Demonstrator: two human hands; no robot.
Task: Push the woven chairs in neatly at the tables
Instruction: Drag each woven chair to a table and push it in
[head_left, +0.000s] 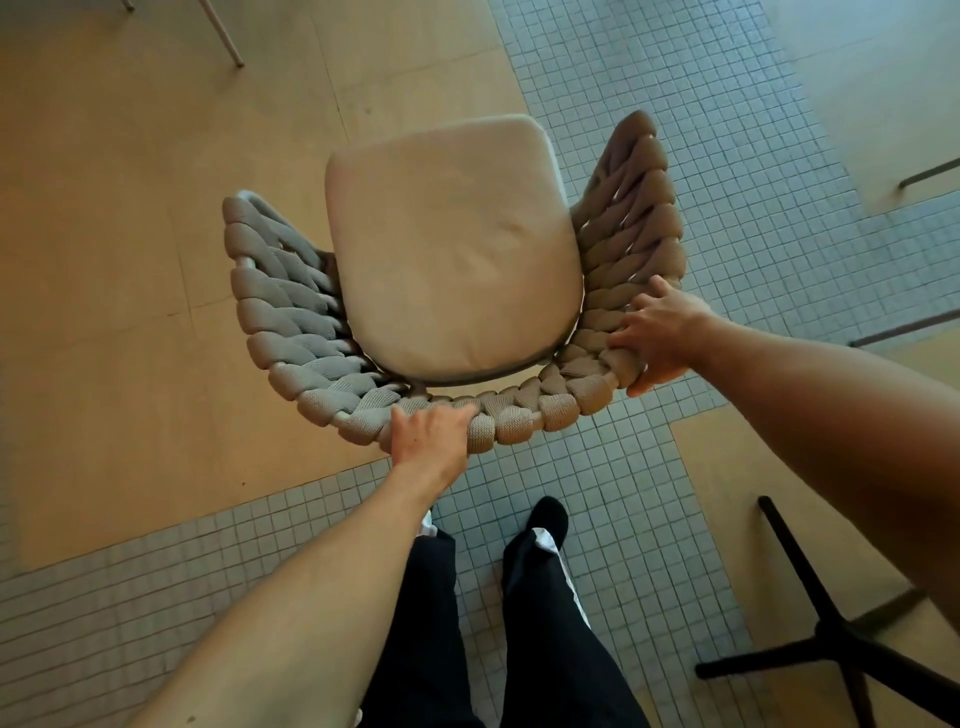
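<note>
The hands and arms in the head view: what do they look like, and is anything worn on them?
Both arms are bare as far as the frame shows: no sleeves in view. The left hand and right hand wear no gloves, and no rings, watch or bands are visible. Lower down, dark trousers and a dark shoe show.

No text, label, brand, number or sign is legible anywhere.

The woven chair (291, 312) hides its own legs beneath the seat cushion (447, 244). Behind the chair, a thin metal leg (223, 34) runs off the top edge. Right of the chair, a black crossed base (831, 639) is cut by the bottom-right corner.
</note>
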